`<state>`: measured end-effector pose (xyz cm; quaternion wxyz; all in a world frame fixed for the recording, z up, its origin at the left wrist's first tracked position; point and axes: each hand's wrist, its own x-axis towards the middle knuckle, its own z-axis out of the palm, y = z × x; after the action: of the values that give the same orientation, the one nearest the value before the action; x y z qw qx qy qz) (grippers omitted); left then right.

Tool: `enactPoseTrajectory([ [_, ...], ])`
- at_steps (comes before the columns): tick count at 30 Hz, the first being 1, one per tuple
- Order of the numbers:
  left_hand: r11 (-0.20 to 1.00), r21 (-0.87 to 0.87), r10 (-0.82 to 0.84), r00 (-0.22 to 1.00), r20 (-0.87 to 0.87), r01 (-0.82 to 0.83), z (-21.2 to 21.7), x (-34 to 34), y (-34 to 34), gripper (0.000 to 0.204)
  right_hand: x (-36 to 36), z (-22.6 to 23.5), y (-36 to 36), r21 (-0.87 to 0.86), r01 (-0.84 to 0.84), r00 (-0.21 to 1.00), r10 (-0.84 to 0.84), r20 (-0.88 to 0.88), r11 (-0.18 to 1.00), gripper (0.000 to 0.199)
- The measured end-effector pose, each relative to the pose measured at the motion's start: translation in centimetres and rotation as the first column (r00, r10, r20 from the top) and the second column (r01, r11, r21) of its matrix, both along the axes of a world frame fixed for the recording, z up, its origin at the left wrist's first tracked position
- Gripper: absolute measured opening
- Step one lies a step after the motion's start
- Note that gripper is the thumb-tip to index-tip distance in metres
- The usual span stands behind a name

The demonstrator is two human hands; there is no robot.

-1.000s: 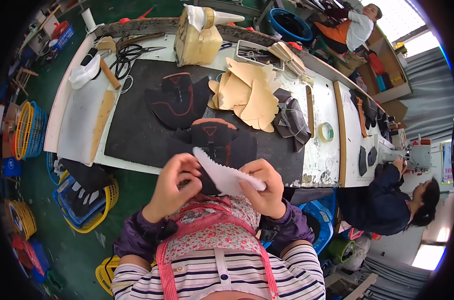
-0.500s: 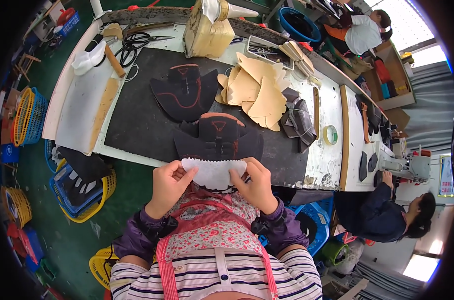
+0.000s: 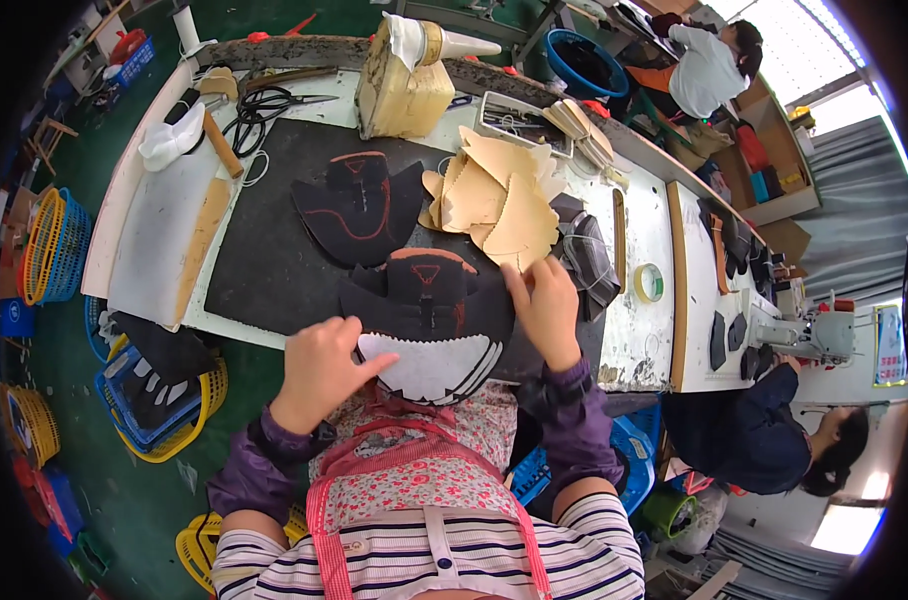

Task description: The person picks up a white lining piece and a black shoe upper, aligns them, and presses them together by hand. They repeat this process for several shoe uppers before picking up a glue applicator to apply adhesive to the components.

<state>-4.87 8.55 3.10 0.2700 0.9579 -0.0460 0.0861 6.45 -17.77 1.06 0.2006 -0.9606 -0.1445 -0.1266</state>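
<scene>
A white piece (image 3: 434, 368) with a zigzag edge lies across the near end of a black shoe-upper-like part (image 3: 424, 290), close to the table's front edge. My left hand (image 3: 319, 368) is at its left end, thumb stretched over the white surface and index finger apart from it. Dark toothed edging shows along the curved lower rim. My right hand (image 3: 549, 310) reaches to the near tip of a pile of beige scalloped pieces (image 3: 494, 195), thumb and forefinger apart at that edge. Another black part (image 3: 359, 205) with red-orange lines lies farther back.
A black mat (image 3: 244, 240) covers mid-table. Scissors (image 3: 259, 115), a yellowish block-shaped container (image 3: 404, 95), a tool tray (image 3: 519, 125), a wrapped dark bundle (image 3: 589, 255) and a tape roll (image 3: 649, 283) surround it. Two people work nearby; baskets (image 3: 159, 395) stand on the floor.
Both hands held the white piece near my lap; now it lies on the black part. My right hand has let go and moved up and right to the beige pile.
</scene>
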Motion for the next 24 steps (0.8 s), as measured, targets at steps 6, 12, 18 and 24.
enactPoseTrajectory([
  [6,0.993,-0.073,0.100,0.986,0.131,-0.091,-2.1,7.3,4.2,0.029,5.2,-4.0,0.8,-0.055,-0.005,0.973,0.018,0.230,0.998,0.039],
  [12,0.971,0.084,-0.231,0.969,0.085,0.224,-4.6,11.1,5.1,0.038,5.4,-5.0,-1.8,0.031,-0.174,0.982,0.171,0.082,0.984,0.026],
  [18,0.934,-0.021,-0.355,0.933,0.050,0.357,-4.7,11.7,7.1,0.033,4.0,-5.9,-4.9,0.754,0.179,0.940,0.117,-0.321,0.631,0.019],
  [24,0.825,-0.561,0.198,0.893,0.404,0.071,-3.0,10.6,3.4,0.023,3.4,-4.4,-4.3,0.701,0.162,0.986,-0.139,-0.090,0.694,0.016],
])
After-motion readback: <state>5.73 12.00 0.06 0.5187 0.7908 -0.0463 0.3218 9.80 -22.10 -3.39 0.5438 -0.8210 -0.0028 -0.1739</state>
